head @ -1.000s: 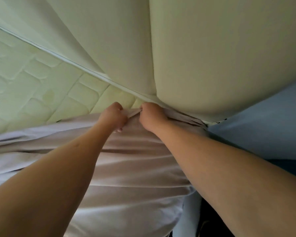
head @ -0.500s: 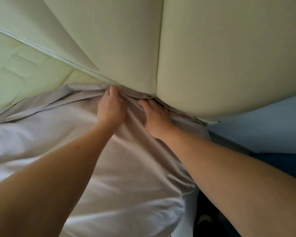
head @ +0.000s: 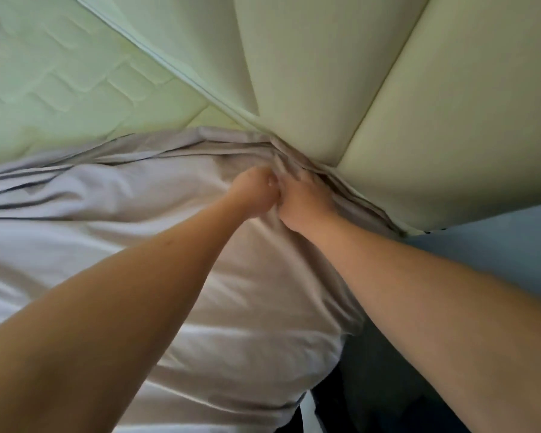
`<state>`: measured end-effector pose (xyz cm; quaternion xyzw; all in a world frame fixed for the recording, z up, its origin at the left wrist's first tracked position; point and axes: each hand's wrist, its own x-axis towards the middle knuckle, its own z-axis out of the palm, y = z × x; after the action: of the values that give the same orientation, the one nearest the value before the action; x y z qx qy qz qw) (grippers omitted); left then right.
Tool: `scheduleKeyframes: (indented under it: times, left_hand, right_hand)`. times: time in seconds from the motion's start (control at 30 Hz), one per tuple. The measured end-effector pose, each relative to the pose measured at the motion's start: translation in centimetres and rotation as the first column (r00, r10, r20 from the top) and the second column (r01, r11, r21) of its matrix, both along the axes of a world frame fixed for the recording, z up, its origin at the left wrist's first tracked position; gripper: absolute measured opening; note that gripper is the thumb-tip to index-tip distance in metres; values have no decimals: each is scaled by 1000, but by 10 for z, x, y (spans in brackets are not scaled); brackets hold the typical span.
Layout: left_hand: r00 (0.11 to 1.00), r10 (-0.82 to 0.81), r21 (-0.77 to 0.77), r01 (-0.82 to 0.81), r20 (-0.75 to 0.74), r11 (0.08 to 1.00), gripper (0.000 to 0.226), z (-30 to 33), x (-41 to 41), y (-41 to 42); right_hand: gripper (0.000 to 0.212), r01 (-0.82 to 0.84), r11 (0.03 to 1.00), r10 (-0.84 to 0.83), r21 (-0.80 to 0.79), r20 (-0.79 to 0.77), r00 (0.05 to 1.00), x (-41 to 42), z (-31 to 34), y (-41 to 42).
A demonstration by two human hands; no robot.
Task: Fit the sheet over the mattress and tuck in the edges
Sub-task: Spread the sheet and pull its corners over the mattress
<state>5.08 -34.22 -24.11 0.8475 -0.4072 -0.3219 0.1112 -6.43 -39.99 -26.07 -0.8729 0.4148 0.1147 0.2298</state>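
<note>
A pale lilac sheet (head: 169, 276) covers the near part of the quilted, pale green mattress (head: 75, 89). Its far edge lies bunched in folds along the gap by the padded cream headboard (head: 325, 73). My left hand (head: 253, 193) is curled into a fist and grips a fold of the sheet close to that gap. Right beside it and touching it, my right hand (head: 305, 203) lies on the sheet with its fingers reaching into the folds at the headboard's foot. The fingertips are partly hidden by cloth.
Bare mattress shows at the upper left, with a piped seam running along the headboard. A light blue wall (head: 512, 245) stands at the right. Dark floor (head: 366, 385) shows beside the bed's near right corner.
My hands have drawn together and now touch. The left hand has gone from lying on the sheet to a fist gripping it. More bare mattress shows at the left.
</note>
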Motion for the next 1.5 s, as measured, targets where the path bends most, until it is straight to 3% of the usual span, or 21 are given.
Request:
scheduleKeyframes:
  times: [0.13,0.2,0.3,0.47,0.57,0.67,0.77,0.83,0.93,1.03,1.13,1.23,1.33,1.5]
  left_hand:
    - [978,203,43,-201,-37,979,22,47,11,48]
    - [966,258,55,-256,-24,965,23,76,16,71]
    - [944,329,14,-329,11,944,26,121,21,109]
    - [897,439,-17,-439,54,898,24,198,12,181]
    - [807,583,-73,-578,95,813,13,231,7,262]
    - [766,636,-65,-632,96,772,29,249,0,319]
    - [680,717,-34,-721,152,692,22,266,-10,407]
    - [677,700,-2,-718,229,696,14,274,-22,455]
    - [773,499,157,-591,391,791,18,282,-43,530]
    - [746,510,227,-635,428,738,26,290,-67,626]
    - [802,365,427,-571,473,701,38,298,-95,719]
    - [807,241,451,-518,539,727,42,316,-121,813]
    - [818,130,556,-488,560,673,41,335,-144,908]
    - [695,355,435,-688,625,580,46,364,-187,1048]
  right_hand:
    - [47,-92,995,89,36,75,993,22,46,25]
    - [60,-153,987,148,44,109,983,34,75,42]
    - [63,-255,967,252,2,154,955,48,121,71]
    - [82,-323,946,313,4,239,919,61,180,125]
    - [79,-472,881,454,30,225,862,68,211,191]
    - [67,-540,841,531,21,155,833,74,229,233]
    - [58,-662,748,648,56,158,745,75,259,309]
    - [58,-722,689,712,60,131,690,73,273,351]
    - [59,-790,607,785,90,85,613,67,286,413]
    - [56,-862,498,858,95,88,506,63,306,495]
    - [53,-913,401,910,71,83,406,62,324,574]
    - [43,-955,298,952,4,68,297,60,350,670]
    - [43,-981,189,980,-36,76,186,50,376,768]
    - [39,-995,62,994,-80,95,54,32,411,911]
